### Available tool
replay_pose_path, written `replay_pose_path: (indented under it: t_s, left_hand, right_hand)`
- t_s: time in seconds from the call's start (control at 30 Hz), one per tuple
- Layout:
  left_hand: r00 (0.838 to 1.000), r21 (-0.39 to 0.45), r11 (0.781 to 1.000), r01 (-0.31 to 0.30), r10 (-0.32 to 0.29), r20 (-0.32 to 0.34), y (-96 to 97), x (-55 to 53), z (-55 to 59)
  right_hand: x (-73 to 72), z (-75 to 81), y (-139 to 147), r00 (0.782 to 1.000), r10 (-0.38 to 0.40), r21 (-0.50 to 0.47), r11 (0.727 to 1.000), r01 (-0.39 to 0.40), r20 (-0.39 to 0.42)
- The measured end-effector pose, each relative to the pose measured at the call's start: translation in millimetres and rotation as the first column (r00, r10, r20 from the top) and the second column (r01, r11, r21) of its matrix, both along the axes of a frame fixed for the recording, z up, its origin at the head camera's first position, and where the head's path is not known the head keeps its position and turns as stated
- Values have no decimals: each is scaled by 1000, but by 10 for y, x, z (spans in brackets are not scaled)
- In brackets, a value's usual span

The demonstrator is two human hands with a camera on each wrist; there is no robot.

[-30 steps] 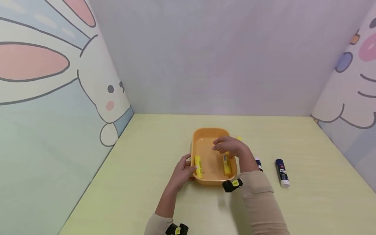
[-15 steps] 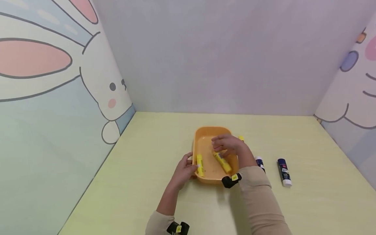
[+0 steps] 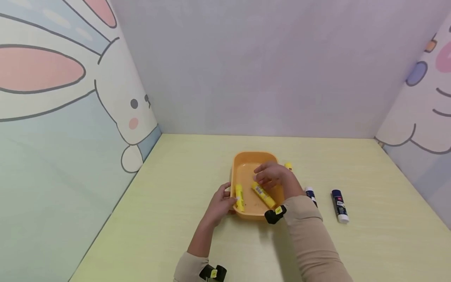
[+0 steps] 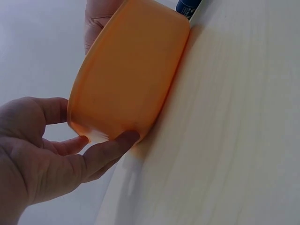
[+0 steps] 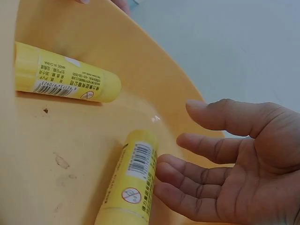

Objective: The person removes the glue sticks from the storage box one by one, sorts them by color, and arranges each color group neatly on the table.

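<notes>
An orange plastic tray (image 3: pixel 248 171) stands on the table, with two yellow glue sticks inside. My left hand (image 3: pixel 220 205) grips its front left corner, thumb at the rim and fingers against the outer wall, as the left wrist view shows. One glue stick (image 3: pixel 239 198) lies along the left wall near that thumb. The other glue stick (image 5: pixel 132 180) lies slantwise on the tray floor, barcode up. Over the tray's right side is my right hand (image 3: pixel 273 174), its fingers loosely bent, fingertips right beside the slanted stick's end and nothing held in them.
Right of the tray lie a navy glue stick (image 3: pixel 340 206) with a white end and another navy one (image 3: pixel 311 194), partly behind the right forearm. A yellow-ended stick (image 3: pixel 288 166) shows beyond the right wrist. Cartoon-printed walls (image 3: pixel 116 98) border the table.
The right-hand glue stick has swung from lying along the tray's right wall to a slant, its far end shifted left. My right hand stays over it; the left hand keeps its grip.
</notes>
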State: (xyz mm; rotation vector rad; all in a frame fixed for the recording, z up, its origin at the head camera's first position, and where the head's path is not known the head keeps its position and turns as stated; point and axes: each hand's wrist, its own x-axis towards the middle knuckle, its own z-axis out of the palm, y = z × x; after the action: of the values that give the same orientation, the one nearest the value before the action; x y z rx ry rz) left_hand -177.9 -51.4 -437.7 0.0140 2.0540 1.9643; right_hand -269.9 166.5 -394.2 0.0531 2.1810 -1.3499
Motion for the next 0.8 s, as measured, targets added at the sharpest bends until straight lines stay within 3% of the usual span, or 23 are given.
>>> replay_pose_path:
  t_s: [0.2,0.5,0.8]
  left_hand:
    - [1000,-3,1000,-5,5,8,10,-16,-27]
    - [999,10,999,-34,34,14,19,-4,-47]
    - [996,-4,998,-70,71,50,16,25,-85]
  right_hand:
    - [-3,-4,-6,998,65,95,993,-67,23]
    - [41,-49,-41,992,84,161,982,-98,90]
    - [99,-81,-69,983,158,239,955,-175,89]
